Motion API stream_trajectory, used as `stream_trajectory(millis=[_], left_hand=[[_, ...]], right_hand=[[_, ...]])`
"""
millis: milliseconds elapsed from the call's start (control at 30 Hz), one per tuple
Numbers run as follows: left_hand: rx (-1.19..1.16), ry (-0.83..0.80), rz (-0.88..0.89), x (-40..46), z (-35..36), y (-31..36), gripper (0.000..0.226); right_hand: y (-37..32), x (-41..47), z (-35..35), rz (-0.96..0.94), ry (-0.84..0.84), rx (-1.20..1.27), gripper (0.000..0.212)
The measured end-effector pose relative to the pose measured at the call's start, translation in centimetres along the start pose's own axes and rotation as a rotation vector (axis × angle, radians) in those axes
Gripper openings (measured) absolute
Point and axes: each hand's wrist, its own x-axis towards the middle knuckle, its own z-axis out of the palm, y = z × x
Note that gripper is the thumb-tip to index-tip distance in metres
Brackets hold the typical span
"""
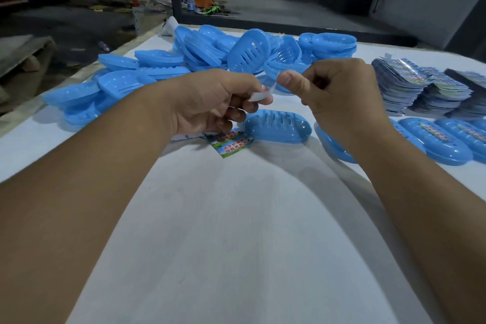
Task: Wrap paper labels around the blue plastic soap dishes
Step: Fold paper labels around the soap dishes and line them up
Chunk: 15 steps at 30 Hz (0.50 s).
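A white table point(236, 244) is spanned by two forearms, above which a small white strip point(263, 93) is pinched between the curled fingers of the left hand point(210, 102) and the thumb of the right hand point(339, 97). Just beyond and below the hands, a printed paper label point(231, 145) is seen flat on the table beside an upturned blue soap dish point(277, 126), partly hidden by the left hand. Farther back, a heap of blue dishes point(205, 58) is spread across the table, with labelled dishes point(436, 139) and stacked labels point(426, 87) at the right.
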Motion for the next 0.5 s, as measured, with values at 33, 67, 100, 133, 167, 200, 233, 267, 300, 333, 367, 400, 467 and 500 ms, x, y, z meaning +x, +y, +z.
stream_trajectory(millis=[33,67,100,133,167,200,233,267,300,333,367,400,467,500], left_hand=[[-0.003,-0.02,0.006,0.0,0.0,0.0,0.024],[0.0,-0.033,0.013,-0.1,0.0,0.1,0.02],[0.003,-0.034,0.018,-0.1,0.0,0.1,0.016],[0.006,-0.024,0.021,0.0,-0.1,0.1,0.016],[0.01,-0.005,0.025,0.0,-0.1,0.1,0.018],[0.019,0.024,0.031,0.1,-0.1,0.0,0.021],[0.039,0.068,0.039,0.2,-0.1,0.0,0.021],[0.069,0.126,0.047,0.3,-0.1,0.0,0.021],[0.109,0.189,0.059,0.3,-0.2,0.1,0.022],[0.166,0.249,0.078,0.4,-0.2,0.1,0.026],[0.252,0.307,0.102,0.4,-0.3,0.0,0.028],[0.357,0.365,0.126,0.5,-0.4,0.0,0.029],[0.533,0.457,0.164,0.6,-0.3,-0.2,0.025],[0.574,0.476,0.181,0.6,-0.3,-0.2,0.022]], right_hand=[[0.0,0.0,0.0,-0.003,0.002,0.005,0.062],[0.1,0.0,0.0,-0.007,0.005,0.008,0.064],[0.1,0.0,0.0,-0.009,0.007,0.007,0.064],[0.1,0.1,0.0,-0.009,0.01,0.005,0.064],[0.2,0.1,0.0,-0.009,0.012,0.003,0.064],[0.3,0.2,0.0,-0.008,0.013,0.004,0.064],[0.5,0.2,0.0,-0.009,0.012,0.007,0.062],[0.7,0.3,0.0,-0.011,0.01,0.006,0.06],[0.9,0.3,0.0,-0.015,0.003,-0.002,0.057],[1.1,0.3,-0.1,-0.022,-0.008,-0.019,0.055],[1.2,0.3,-0.1,-0.033,-0.021,-0.041,0.053],[1.3,0.3,-0.1,-0.049,-0.036,-0.068,0.05],[1.5,0.3,-0.2,-0.086,-0.074,-0.132,0.042],[1.5,0.3,-0.2,-0.101,-0.093,-0.162,0.037]])
